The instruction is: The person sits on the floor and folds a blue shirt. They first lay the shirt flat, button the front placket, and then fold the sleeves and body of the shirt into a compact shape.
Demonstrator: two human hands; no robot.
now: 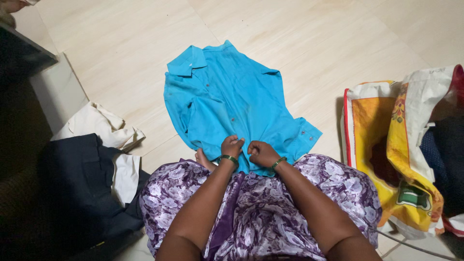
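A bright blue collared shirt (232,96) lies spread on the tiled floor, front up with its button line showing and the collar pointing away from me. My left hand (232,146) and my right hand (262,153) sit side by side at the shirt's near hem, both with fingers curled into the fabric. Each wrist carries a green bangle. My lap, covered by purple flowered cloth (261,208), is just below the hands, and a bare foot (205,159) shows at the hem's left.
Cream and dark navy garments (92,159) lie piled on the floor to my left, beside a dark furniture edge (24,58). A large yellow and white woven sack (401,154), open and holding dark clothes, stands to my right.
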